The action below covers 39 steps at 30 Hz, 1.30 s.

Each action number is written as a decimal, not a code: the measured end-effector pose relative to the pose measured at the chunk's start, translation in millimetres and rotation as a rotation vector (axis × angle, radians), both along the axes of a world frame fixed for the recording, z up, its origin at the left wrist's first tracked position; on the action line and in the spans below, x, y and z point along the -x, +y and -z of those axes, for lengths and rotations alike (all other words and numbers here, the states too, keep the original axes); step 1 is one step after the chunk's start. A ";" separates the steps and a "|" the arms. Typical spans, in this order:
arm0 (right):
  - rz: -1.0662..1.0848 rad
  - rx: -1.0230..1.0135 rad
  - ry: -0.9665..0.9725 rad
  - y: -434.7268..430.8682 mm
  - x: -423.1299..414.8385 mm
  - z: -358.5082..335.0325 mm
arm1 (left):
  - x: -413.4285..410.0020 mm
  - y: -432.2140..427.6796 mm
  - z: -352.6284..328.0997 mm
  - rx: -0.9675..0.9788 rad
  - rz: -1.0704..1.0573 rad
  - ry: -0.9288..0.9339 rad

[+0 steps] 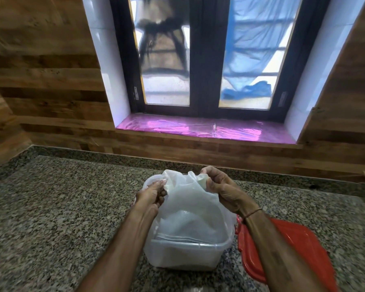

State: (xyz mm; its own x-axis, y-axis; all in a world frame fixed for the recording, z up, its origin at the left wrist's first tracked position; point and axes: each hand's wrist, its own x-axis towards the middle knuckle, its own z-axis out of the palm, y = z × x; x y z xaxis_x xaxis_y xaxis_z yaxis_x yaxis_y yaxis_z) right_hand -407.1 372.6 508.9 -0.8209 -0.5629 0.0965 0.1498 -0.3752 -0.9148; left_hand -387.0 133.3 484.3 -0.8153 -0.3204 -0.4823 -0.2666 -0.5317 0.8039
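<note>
The left hand and right hand each pinch the top of the plastic bag in the clear tub, and should pull apart slowly so it does not tear.

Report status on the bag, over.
Left hand, right hand both pinching plastic bag at top. Bag in clear container. Red lid alongside, not blocking.

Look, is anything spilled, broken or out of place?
Nothing is spilled or broken. The red lid lies off the clear box, on the counter beside it, while the left hand and right hand hold the white bag.
</note>
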 end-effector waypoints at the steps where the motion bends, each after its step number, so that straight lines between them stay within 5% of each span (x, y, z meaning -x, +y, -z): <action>1: 0.026 -0.031 0.020 5.5 3.5 0.7 | -0.4 -4.3 -2.8 0.038 -0.004 0.026; 9: 0.258 -0.376 0.190 37.4 24.2 10.0 | -51.3 -49.0 -21.8 0.619 -0.007 0.189; 20: 0.521 -0.670 0.358 37.6 34.8 -0.1 | -108.0 -62.8 -41.7 1.131 0.135 0.286; 23: 0.341 -0.622 0.397 38.3 30.3 -17.7 | -109.4 -64.2 -47.9 1.214 0.230 0.288; 26: 0.261 -0.821 0.511 30.1 27.8 -26.0 | -104.5 -62.0 -47.2 1.299 0.321 0.268; 32: 0.585 -1.128 0.790 10.9 13.9 -26.3 | -102.4 -53.0 -54.3 1.447 0.261 0.261; 39: 0.557 -1.066 0.876 8.1 4.1 -38.5 | -94.9 -39.4 -62.9 1.645 0.256 0.144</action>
